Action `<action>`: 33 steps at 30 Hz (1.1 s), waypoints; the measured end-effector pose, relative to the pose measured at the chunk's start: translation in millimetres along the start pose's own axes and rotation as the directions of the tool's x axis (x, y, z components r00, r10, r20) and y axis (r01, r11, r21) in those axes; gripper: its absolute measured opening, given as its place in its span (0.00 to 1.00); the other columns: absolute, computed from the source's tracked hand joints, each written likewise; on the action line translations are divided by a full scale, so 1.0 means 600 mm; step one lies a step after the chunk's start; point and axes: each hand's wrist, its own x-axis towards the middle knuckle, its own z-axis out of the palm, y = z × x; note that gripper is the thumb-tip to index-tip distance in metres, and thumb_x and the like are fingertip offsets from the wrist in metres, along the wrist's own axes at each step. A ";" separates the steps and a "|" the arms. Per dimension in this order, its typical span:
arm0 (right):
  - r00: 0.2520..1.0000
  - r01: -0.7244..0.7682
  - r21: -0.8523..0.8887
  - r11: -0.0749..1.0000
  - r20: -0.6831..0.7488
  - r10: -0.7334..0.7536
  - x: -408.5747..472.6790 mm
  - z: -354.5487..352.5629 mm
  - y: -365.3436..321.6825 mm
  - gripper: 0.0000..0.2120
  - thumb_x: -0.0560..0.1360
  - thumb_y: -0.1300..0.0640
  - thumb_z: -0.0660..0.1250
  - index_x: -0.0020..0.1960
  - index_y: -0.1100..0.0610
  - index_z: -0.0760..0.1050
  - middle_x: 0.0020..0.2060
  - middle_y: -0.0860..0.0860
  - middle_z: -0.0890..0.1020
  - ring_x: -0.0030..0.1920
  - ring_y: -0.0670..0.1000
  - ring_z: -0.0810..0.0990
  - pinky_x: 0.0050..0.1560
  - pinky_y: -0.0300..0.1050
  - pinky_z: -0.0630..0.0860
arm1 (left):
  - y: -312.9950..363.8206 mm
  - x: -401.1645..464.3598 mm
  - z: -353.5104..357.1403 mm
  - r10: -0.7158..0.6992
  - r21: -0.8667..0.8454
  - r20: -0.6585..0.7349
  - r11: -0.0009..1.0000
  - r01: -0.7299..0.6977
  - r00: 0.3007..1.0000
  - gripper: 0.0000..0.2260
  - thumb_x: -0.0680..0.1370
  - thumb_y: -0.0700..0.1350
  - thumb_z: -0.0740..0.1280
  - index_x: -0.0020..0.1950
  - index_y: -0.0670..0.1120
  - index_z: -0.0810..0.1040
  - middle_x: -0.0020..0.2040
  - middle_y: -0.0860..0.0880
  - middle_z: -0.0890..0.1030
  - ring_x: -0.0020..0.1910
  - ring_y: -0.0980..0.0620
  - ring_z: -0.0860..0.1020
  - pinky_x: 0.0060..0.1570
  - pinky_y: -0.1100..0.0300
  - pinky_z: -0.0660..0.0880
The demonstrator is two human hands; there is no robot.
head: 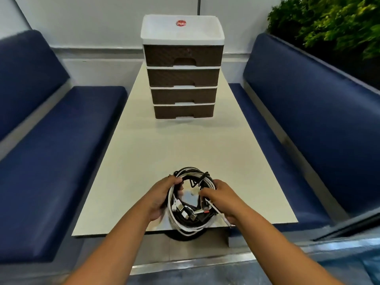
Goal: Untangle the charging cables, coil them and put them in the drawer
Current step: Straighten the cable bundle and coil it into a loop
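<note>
A bundle of black and white charging cables (190, 204) is gathered into a rough ring at the near edge of the cream bench (144, 153), well in front of the drawer unit (183, 79) that stands at the bench's far end. The left hand (162, 199) grips the ring's left side, its fingers (174, 180) curled over the strands from outside, thumb side hidden behind the loops. The right hand (221, 199) holds the ring's right side, its fingers (205, 192) bent inward and pinching strands near the ring's middle. The lower part of the ring hangs past the bench's near edge, and several plugs (190, 212), some white, some black, one with a red tip, lie bunched in the ring's lower half between the two hands. A thin white cable end (223, 217) trails out from under the right hand toward the bench's near right corner. The drawer unit has a white frame and top tray with a red round sticker (181, 23), and four brown drawers stacked one over another, all of them closed. Blue padded seats flank the bench: one (51, 151) to the left of the drawer unit, another (304, 120) to its right. Green foliage (329, 23) shows behind the right seat's backrest.
</note>
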 end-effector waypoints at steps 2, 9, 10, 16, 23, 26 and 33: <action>1.000 -0.021 -0.030 0.999 -0.011 0.021 0.020 0.006 -0.001 0.09 0.67 0.55 0.71 0.47 0.52 0.77 0.43 0.53 0.83 0.45 0.54 0.83 0.50 0.54 0.80 | 0.002 0.011 -0.005 0.091 0.182 -0.061 0.980 -0.079 0.994 0.14 0.81 0.52 0.62 0.51 0.44 0.80 0.46 0.45 0.82 0.38 0.54 0.82 0.37 0.65 0.75; 0.994 -0.042 -0.126 0.991 -0.108 0.029 0.062 0.018 -0.002 0.16 0.70 0.48 0.69 0.55 0.50 0.73 0.47 0.50 0.82 0.48 0.52 0.81 0.53 0.53 0.80 | 0.010 0.058 -0.022 0.350 0.518 -0.115 0.819 -0.245 0.930 0.31 0.79 0.68 0.50 0.33 0.46 0.77 0.31 0.50 0.79 0.33 0.52 0.76 0.39 0.57 0.73; 0.991 -0.032 -0.134 0.990 -0.130 0.014 0.067 0.020 -0.001 0.14 0.71 0.48 0.69 0.55 0.49 0.73 0.47 0.49 0.81 0.48 0.52 0.81 0.53 0.53 0.80 | 0.010 0.067 -0.028 0.392 0.541 -0.136 0.799 -0.263 0.910 0.32 0.77 0.70 0.50 0.31 0.45 0.72 0.29 0.49 0.76 0.32 0.50 0.73 0.38 0.51 0.72; 0.986 -0.003 -0.370 0.929 -0.158 -0.060 0.083 0.025 -0.010 0.15 0.75 0.46 0.65 0.59 0.52 0.72 0.50 0.49 0.80 0.48 0.52 0.79 0.46 0.45 0.74 | 0.011 0.091 -0.035 0.543 0.716 -0.240 0.659 -0.231 0.805 0.29 0.79 0.66 0.49 0.35 0.45 0.72 0.38 0.49 0.76 0.44 0.47 0.72 0.45 0.49 0.70; 0.974 -0.075 -0.742 0.666 -0.199 -0.112 0.087 0.026 -0.011 0.21 0.75 0.41 0.60 0.61 0.54 0.69 0.60 0.52 0.70 0.60 0.56 0.70 0.49 0.49 0.68 | -0.007 0.100 -0.047 0.611 0.812 -0.321 0.570 -0.121 0.724 0.18 0.77 0.62 0.62 0.46 0.49 0.78 0.46 0.51 0.76 0.51 0.49 0.70 0.51 0.55 0.67; 0.969 -0.116 -0.831 0.544 -0.215 -0.121 0.091 0.026 -0.007 0.28 0.73 0.37 0.58 0.68 0.51 0.66 0.67 0.51 0.66 0.66 0.56 0.64 0.60 0.55 0.65 | 0.001 0.096 -0.048 0.594 0.742 -0.371 0.652 -0.157 0.714 0.18 0.76 0.62 0.64 0.45 0.48 0.76 0.44 0.52 0.76 0.44 0.52 0.74 0.43 0.56 0.69; 0.914 -0.007 -0.731 0.683 -0.282 -0.293 0.073 0.024 -0.019 0.34 0.75 0.33 0.60 0.74 0.51 0.64 0.73 0.53 0.65 0.73 0.56 0.60 0.69 0.56 0.61 | 0.008 0.053 -0.113 0.257 0.442 -0.336 0.892 -0.089 0.906 0.11 0.80 0.48 0.64 0.43 0.43 0.79 0.35 0.47 0.82 0.36 0.46 0.78 0.39 0.53 0.73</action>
